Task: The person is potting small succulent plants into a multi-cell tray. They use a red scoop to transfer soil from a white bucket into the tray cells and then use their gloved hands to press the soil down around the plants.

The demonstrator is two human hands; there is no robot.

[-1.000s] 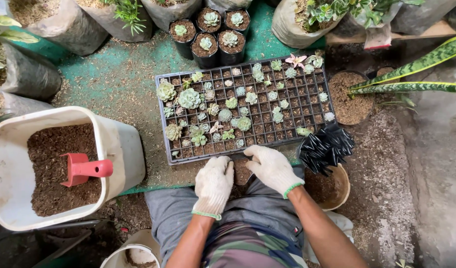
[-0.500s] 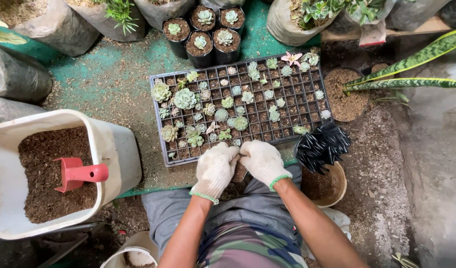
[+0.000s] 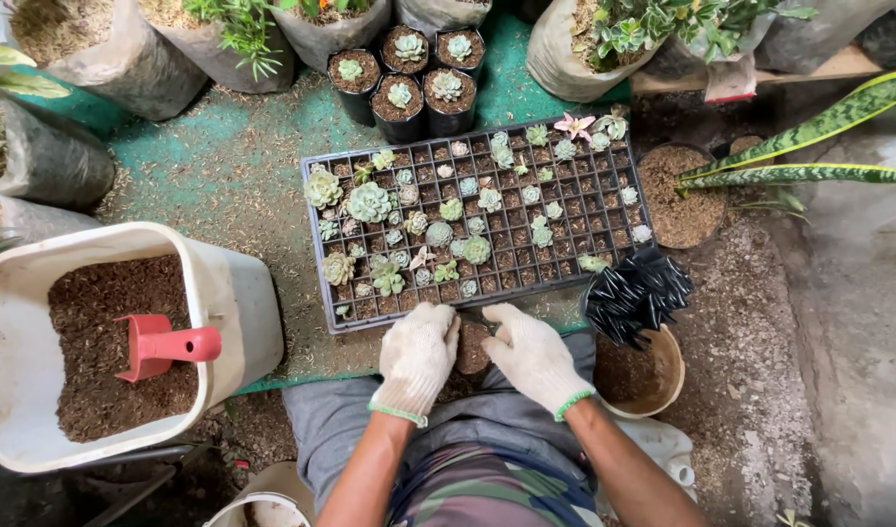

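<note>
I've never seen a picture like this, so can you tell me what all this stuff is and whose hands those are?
The camera sits on a person's head and looks down, so you see their own two hands in white gloves. The left hand and right hand cup a small pot of soil between them. In front lies a black tray with many little squares, where small succulents grow. On the left is a white tub of soil with a red scoop. On the right, a stack of black pots rests on a brown bowl.

Both gloved hands, left hand (image 3: 418,355) and right hand (image 3: 532,353), cup a small soil-filled pot (image 3: 472,347) just below the black seedling tray (image 3: 604,256) of succulents, beside a white soil bin (image 3: 235,293).
</note>
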